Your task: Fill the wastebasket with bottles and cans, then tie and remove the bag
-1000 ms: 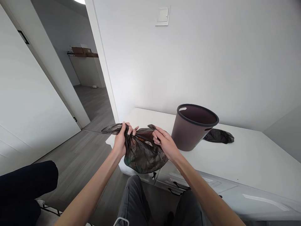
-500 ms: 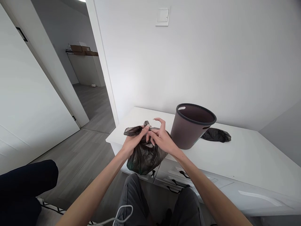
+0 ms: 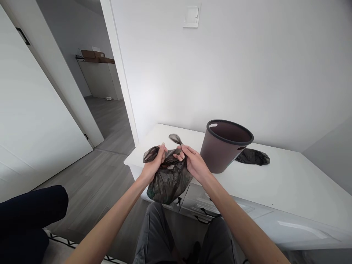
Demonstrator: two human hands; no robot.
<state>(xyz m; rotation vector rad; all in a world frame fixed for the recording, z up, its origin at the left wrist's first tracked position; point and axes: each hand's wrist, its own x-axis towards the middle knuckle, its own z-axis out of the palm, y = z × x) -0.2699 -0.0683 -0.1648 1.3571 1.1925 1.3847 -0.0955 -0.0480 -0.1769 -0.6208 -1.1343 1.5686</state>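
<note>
A dark, half-transparent plastic bag (image 3: 167, 179) with something inside hangs in front of me, over the near left corner of a white table (image 3: 275, 183). My left hand (image 3: 154, 165) pinches the bag's left handle. My right hand (image 3: 192, 161) pinches the right handle, whose end sticks up above the fingers. The two hands are close together at the bag's mouth. A brown plastic bin (image 3: 224, 145) with a black rim stands upright on the table just right of my right hand.
A second crumpled dark bag (image 3: 253, 157) lies on the table behind the bin. White drawers with dark handles (image 3: 205, 212) sit below the tabletop. My knees are under the bag. A dark-clothed leg of another person (image 3: 30, 216) is at lower left. An open doorway (image 3: 101, 91) lies to the left.
The hands first held the bag's handles wide apart, then came together at its mouth. The right handle's end now pokes up above my right hand.
</note>
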